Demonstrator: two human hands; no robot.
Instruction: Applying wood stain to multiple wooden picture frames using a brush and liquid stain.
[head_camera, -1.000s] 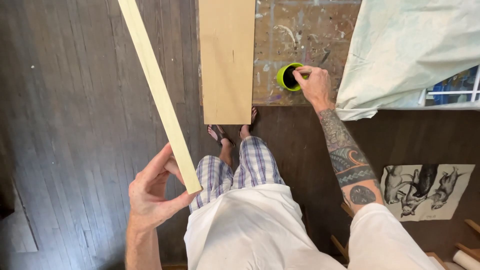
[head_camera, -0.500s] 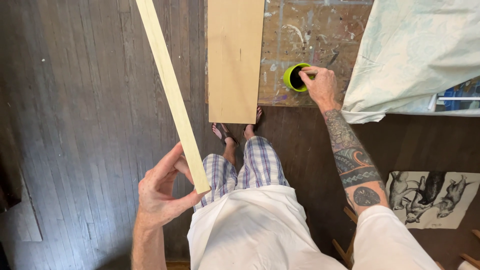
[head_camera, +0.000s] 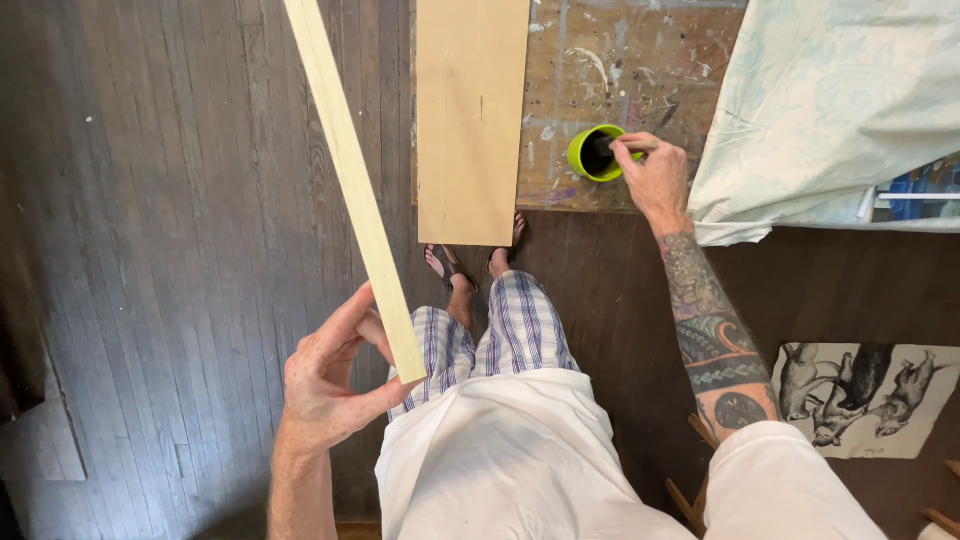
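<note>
**Two hands busy, little has moved**

Your left hand (head_camera: 335, 385) grips the near end of the long pale wood strip (head_camera: 350, 180), thumb on one side and fingers curled loosely on the other; the strip slants up and away over the dark plank floor (head_camera: 150, 250). Against the earlier views it sits in much the same grip and angle, so the hold is steady.

Your right hand (head_camera: 655, 180) has stayed at the green cup (head_camera: 597, 152) on the paint-stained table (head_camera: 640, 70), fingers pinched on a thin dark tool dipped into it; what the tool is, I cannot tell. The wide board (head_camera: 470, 120) lies flat beside the cup, overhanging the table edge, untouched. A pale cloth (head_camera: 840, 110) drapes the table's right end.
</note>
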